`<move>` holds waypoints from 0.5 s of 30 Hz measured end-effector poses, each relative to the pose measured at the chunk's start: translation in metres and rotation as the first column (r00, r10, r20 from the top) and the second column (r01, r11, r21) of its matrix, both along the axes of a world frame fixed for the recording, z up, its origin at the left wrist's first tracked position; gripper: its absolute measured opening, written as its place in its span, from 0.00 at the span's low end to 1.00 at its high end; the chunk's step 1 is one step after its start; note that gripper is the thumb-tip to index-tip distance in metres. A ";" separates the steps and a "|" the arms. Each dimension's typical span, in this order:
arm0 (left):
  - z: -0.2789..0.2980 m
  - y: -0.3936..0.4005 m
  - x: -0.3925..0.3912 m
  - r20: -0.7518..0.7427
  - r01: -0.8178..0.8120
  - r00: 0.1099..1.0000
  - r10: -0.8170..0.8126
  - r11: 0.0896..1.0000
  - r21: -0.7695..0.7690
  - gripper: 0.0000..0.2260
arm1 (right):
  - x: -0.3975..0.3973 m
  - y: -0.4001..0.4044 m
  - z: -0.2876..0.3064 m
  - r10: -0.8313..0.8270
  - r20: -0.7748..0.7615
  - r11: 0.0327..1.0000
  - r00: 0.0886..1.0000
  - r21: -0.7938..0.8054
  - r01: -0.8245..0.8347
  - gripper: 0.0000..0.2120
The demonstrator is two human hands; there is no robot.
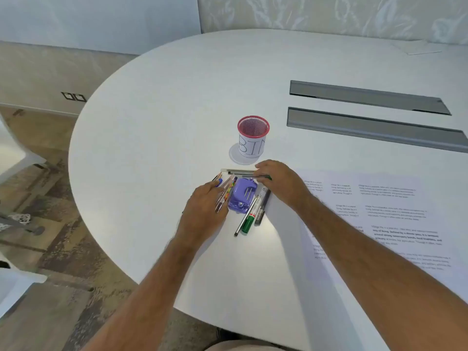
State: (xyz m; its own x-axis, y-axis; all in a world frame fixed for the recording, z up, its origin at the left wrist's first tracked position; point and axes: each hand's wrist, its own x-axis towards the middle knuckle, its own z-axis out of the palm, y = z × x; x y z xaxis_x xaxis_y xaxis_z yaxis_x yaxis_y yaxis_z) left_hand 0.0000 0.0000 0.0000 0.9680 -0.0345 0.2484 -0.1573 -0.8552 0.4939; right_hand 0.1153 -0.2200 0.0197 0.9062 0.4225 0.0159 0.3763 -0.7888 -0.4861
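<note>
A purple plastic sharpener (pixel 241 196) lies on the white table (pixel 177 110) among loose pens and pencils. My left hand (pixel 202 214) lies palm down, its straight fingers touching several pencils (pixel 225 192) to the left of the sharpener. My right hand (pixel 278 183) reaches in from the right, with its fingers bent over thin dark pens (pixel 240 171) lying crosswise behind the sharpener. It seems to pinch one of them. A green marker (pixel 248 222) and two slim pens (pixel 260 209) lie to the right of the sharpener. A red mesh cup (pixel 253 136) labelled BIN stands upright just behind.
Printed paper sheets (pixel 379 211) cover the table to the right, partly under my right forearm. Two grey cable-slot lids (pixel 367 97) sit in the tabletop at the back right. The table's curved edge runs along the left, with floor and a white chair (pixel 12 148) beyond.
</note>
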 end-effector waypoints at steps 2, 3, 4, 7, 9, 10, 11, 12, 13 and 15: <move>0.000 0.005 0.003 -0.007 0.000 1.000 0.000 1.000 0.010 0.15 | 0.000 0.002 0.003 -0.017 0.000 1.000 1.000 -0.010 0.017 0.12; -0.002 0.007 0.004 -0.021 -0.003 1.000 0.003 1.000 0.014 0.15 | 0.000 0.003 0.003 -0.021 0.003 0.999 1.000 -0.024 0.021 0.12; 0.000 0.008 0.005 -0.029 -0.007 1.000 0.008 1.000 0.026 0.15 | -0.002 0.004 0.005 -0.020 0.001 0.998 1.000 -0.062 0.020 0.12; -0.002 0.011 0.009 -0.053 -0.002 0.999 0.003 1.000 0.018 0.16 | -0.002 0.008 0.006 -0.015 0.005 0.992 1.000 -0.124 0.016 0.11; -0.003 0.013 0.010 -0.041 -0.012 0.999 0.013 1.000 0.011 0.16 | -0.001 0.009 0.007 -0.033 0.016 0.990 0.999 -0.135 0.035 0.11; -0.004 0.014 0.011 -0.042 -0.016 0.999 0.016 1.000 0.008 0.17 | 0.000 0.010 0.006 -0.040 0.018 0.990 0.999 -0.131 0.042 0.10; -0.004 0.015 0.012 -0.042 -0.018 0.999 0.018 1.000 0.005 0.17 | 0.001 0.010 0.006 -0.046 0.017 0.991 0.999 -0.127 0.048 0.10; -0.005 0.016 0.013 -0.033 -0.016 0.999 0.016 1.000 0.002 0.17 | 0.002 0.011 0.005 -0.047 0.023 0.992 0.999 -0.119 0.050 0.10; -0.006 0.018 0.015 -0.027 -0.016 0.999 0.016 1.000 -0.001 0.17 | 0.003 0.012 0.005 -0.051 0.025 0.992 0.998 -0.118 0.054 0.10; -0.007 0.021 0.017 -0.017 -0.013 1.000 0.013 1.000 -0.013 0.18 | 0.006 0.014 0.005 -0.056 0.031 0.991 0.998 -0.118 0.059 0.10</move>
